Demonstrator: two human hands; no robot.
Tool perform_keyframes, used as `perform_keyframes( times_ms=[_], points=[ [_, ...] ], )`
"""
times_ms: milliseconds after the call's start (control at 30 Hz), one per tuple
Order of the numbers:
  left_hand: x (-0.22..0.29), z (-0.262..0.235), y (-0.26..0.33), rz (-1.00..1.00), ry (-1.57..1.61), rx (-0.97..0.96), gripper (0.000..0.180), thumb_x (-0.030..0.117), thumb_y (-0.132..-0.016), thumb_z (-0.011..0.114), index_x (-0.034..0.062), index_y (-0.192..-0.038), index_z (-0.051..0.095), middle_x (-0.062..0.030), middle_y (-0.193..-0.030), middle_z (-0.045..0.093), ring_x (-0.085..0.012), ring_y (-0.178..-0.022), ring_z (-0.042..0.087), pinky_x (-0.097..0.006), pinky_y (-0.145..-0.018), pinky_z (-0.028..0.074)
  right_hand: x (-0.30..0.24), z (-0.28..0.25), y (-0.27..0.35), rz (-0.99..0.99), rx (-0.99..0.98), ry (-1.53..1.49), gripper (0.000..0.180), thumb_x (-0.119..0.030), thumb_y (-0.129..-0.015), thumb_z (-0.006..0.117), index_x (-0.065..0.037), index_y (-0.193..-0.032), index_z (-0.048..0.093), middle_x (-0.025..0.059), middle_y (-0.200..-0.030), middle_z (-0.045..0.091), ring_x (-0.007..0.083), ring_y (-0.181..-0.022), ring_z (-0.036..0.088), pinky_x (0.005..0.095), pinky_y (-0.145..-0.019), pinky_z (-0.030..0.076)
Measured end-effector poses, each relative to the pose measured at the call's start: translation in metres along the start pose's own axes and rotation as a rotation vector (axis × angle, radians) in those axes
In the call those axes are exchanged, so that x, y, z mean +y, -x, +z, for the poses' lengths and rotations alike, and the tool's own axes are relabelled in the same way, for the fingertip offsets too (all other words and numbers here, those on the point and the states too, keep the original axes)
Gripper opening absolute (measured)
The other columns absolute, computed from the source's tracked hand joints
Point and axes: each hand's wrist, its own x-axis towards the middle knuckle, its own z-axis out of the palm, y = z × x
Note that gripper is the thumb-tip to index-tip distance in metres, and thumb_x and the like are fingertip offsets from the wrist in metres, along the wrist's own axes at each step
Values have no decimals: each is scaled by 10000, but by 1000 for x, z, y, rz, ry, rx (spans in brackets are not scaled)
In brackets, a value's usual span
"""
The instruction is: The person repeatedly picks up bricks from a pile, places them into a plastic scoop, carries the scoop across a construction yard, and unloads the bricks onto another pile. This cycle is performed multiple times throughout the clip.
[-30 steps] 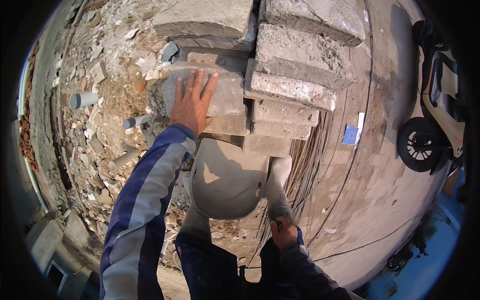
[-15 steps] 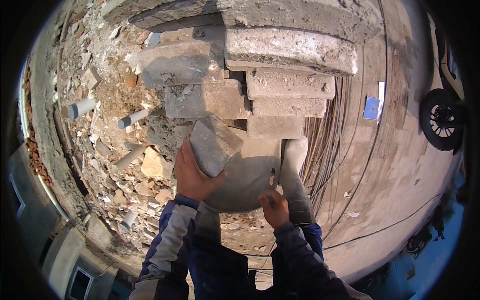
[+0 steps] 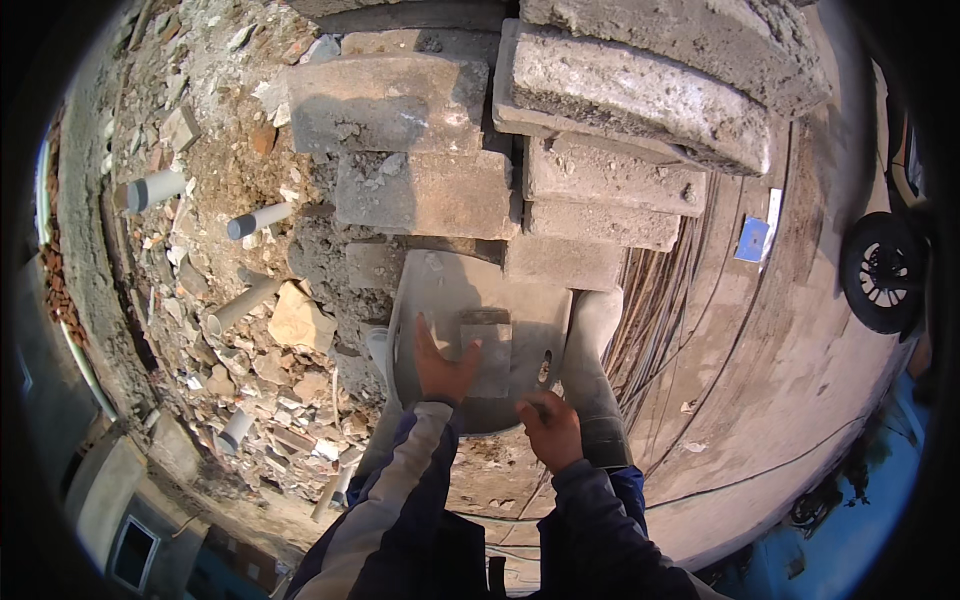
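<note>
A grey pan (image 3: 430, 290) with a slotted handle hole lies between my boots. In it rests a grey concrete block (image 3: 488, 365). At the block's left side is my left hand (image 3: 442, 365), its fingers spread over the pan and its thumb close to the block's edge. My right hand (image 3: 552, 430) is closed at the pan's near right rim, just below the handle hole. Its curled fingers hide whatever they may hold. Beyond the pan, grey concrete slabs (image 3: 425, 195) are stacked, some coated with crumbly mortar.
Rubble with broken stones (image 3: 300, 318) covers the ground on the left, where pipe stubs (image 3: 258, 220) stick out. Thin rods (image 3: 648, 320) lie right of my right boot (image 3: 595, 350). A blue card (image 3: 751, 239) and a vehicle wheel (image 3: 884, 272) are farther right.
My left hand has lowered the block into the pan and its fingers have opened away from it. The right hand stays closed near the rim. The view has shifted slightly.
</note>
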Motion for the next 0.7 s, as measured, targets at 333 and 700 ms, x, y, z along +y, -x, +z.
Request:
perform_keyframes(
  times_ms=[333,700],
  points=[
    [182,-165,-251,676,-351,278,1017,352,-761,857,57,-1545,280,-245,-1512,391,-396,-1414,373,-527,-1158,300,6,-5,-13,-49,47,-84,171,-209,-899,713,-65,-990,699,81,-798,709,162,-721,680,313,-664,524],
    [255,-168,-284,932,-989,-320,1250,349,-556,937,167,-1571,230,-142,-1506,410,-344,-1410,364,-478,-1185,256,-10,-10,-12,-39,2,-234,162,-165,-930,697,-15,-982,669,28,-758,664,73,-673,583,274,-602,477]
  ],
)
